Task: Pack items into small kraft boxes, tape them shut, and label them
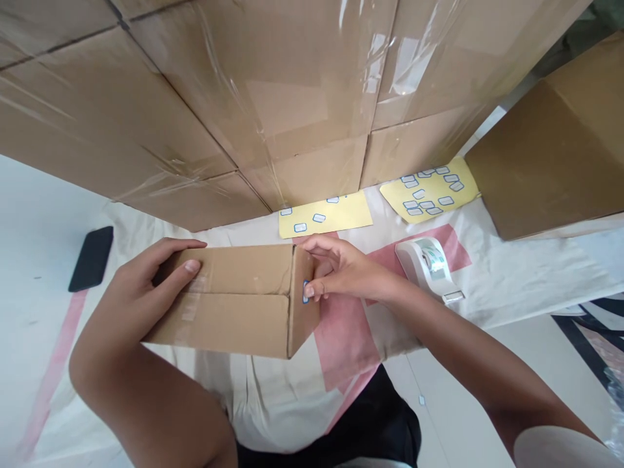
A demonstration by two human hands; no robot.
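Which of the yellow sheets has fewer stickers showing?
The left sheet, just beyond the right hand: only a few stickers show there, while the right sheet, beyond the tape dispenser, shows many more.

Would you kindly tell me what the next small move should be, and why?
I would probably have the right hand smooth the blue-edged sticker flat, since it touches the sticker, which appears to lie against the end face of the small cardboard box, while the left hand grips the opposite end.

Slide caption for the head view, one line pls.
Left hand holds a taped cardboard box while the right hand touches a blue-edged sticker at its end.
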